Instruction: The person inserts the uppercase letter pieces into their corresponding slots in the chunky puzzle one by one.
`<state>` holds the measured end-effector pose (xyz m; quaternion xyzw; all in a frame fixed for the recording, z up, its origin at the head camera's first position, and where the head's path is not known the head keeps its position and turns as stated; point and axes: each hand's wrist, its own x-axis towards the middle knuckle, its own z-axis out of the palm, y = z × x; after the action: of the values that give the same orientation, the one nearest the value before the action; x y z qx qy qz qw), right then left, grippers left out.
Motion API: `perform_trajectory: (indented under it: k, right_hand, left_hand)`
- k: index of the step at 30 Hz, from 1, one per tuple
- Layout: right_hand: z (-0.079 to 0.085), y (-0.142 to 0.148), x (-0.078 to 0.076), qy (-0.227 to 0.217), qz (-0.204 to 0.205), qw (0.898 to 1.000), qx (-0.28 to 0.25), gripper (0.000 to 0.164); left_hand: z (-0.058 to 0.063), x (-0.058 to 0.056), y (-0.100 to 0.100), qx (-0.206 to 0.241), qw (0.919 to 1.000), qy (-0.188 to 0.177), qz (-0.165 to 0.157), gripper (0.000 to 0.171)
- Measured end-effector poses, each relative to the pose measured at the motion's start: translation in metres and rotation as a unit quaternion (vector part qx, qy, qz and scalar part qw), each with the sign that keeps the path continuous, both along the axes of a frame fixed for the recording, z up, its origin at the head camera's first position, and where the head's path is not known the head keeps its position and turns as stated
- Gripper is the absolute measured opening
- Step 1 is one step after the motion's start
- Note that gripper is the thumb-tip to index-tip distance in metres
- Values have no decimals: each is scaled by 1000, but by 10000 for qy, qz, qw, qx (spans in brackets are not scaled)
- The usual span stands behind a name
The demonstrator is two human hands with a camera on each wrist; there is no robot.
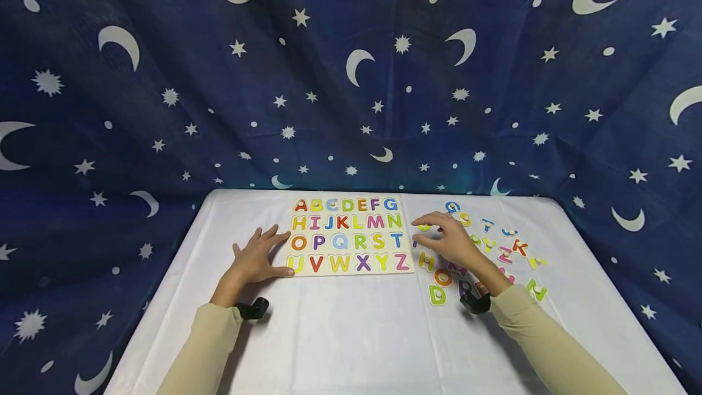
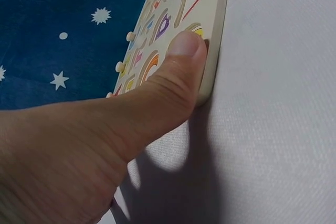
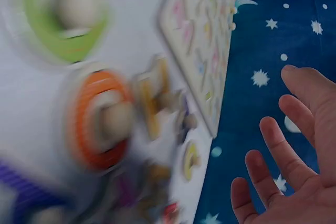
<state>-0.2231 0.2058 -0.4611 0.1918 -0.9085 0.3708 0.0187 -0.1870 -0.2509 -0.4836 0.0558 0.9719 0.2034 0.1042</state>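
Observation:
A wooden alphabet board (image 1: pixel 351 275) with rows of coloured letter recesses lies on the table. Knobs stand up from the A, B and C in its top row. My left hand (image 1: pixel 256 259) is at the board's left side with fingers spread, and its thumb (image 2: pixel 184 51) rests on the near left corner. Past the right edge my right hand (image 1: pixel 452 244) hovers over loose knobbed letters, fingers apart and holding nothing. Near it lie a yellow H (image 1: pixel 426 261), an orange O (image 1: pixel 442 278) and a green D (image 1: pixel 433 295). That hand covers some pieces from above.
Several more letters, among them a red K (image 1: pixel 519 247), a pink Z (image 1: pixel 505 254) and a green N (image 1: pixel 535 290), are scattered on the white cloth (image 1: pixel 351 334) at right. A dark blue curtain (image 1: pixel 329 78) with moons and stars hangs behind the table.

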Motion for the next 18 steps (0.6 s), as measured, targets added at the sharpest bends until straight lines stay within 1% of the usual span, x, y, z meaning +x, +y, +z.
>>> perform_trajectory:
  k: [8, 11, 15, 18]
  right_hand:
    - [-19, 36, 39, 244, 88, 9996, 60, 30]
    - [-28, 47, 52, 287, 202, 9993, 100, 31]
    - [-36, 55, 63, 180, 441, 9988, 60, 30]
    - [-41, 58, 70, 69, 544, 9985, 16, 28]
  left_hand:
    - [2, -3, 1, -35, 10000, -27, -23, 104]
    - [1, -4, 0, -61, 10000, -26, -26, 104]
    - [0, -2, -1, -42, 10000, -22, -1, 104]
    - [-2, -1, -1, -37, 10000, -35, -10, 104]
